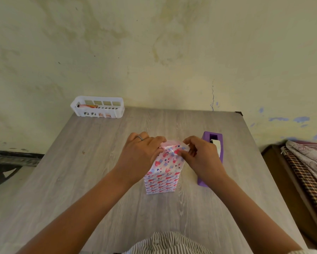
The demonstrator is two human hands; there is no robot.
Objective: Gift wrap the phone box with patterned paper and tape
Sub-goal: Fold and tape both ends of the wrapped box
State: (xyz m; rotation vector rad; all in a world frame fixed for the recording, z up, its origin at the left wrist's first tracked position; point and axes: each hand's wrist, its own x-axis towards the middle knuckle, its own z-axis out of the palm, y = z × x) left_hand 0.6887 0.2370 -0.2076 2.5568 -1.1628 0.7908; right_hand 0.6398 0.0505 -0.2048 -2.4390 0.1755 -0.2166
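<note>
Phone box (162,177), already covered in patterned paper (165,166) (white ground, red and blue-violet hearts and squares), stands on end at the middle of the grey wood-grain tabletop (80,162). Long axis upright, near vertical; lower end sits on the tabletop, upper end points up toward the camera. The broad patterned face is turned toward the person.

Both hands work at the upper end. Left hand (141,151) comes in from the left, fingers curled over the top edge and gripping the loose paper there; a ring (140,138) shows on one finger. Right hand (199,153) comes in from the right, thumb and fingertips pinching the paper flap at the top right corner. The paper between the two hands is bunched and creased, not lying flat. Whether the top end is sealed cannot be told; the hands cover most of it.

Purple tape dispenser (211,158) lies just beside the box on the right, partly behind the right hand, its roll of tape visible in the slot. Its long axis runs away from the person.

White slotted plastic basket (97,107) sits at the far left corner of the tabletop, against the wall, well apart from the box, with something colourful inside; too small to identify.

Striped shirt (165,242) at the bottom edge. Folded checked cloth (307,173) at the far right, off the tabletop.
</note>
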